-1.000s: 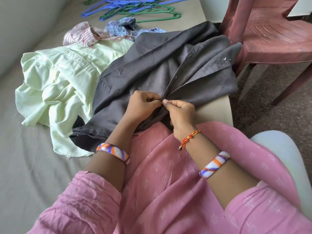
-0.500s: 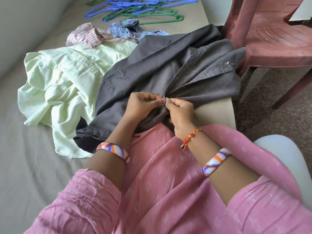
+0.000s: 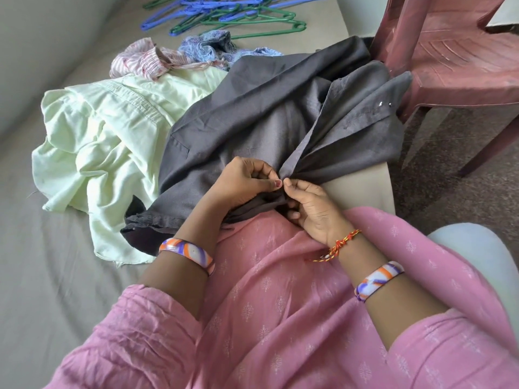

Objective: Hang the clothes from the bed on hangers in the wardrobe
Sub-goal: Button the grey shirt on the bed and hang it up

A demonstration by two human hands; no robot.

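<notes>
A bed (image 3: 50, 276) with a grey-beige sheet carries the clothes. A pale green shirt (image 3: 98, 141) lies crumpled mid-bed; a dark grey shirt (image 3: 252, 116) overlaps it and reaches the right edge. Beyond lie a pink striped garment (image 3: 140, 58), a blue patterned garment (image 3: 207, 47), and blue and green hangers (image 3: 224, 15) at the far end.

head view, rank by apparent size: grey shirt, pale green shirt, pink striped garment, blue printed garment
1. grey shirt, nearest, both hands pinch its front edge
2. pale green shirt, partly under the grey one, so its full extent is hidden
3/4. pink striped garment and blue printed garment: both bunched, farther off, look alike; no ranking.
</notes>
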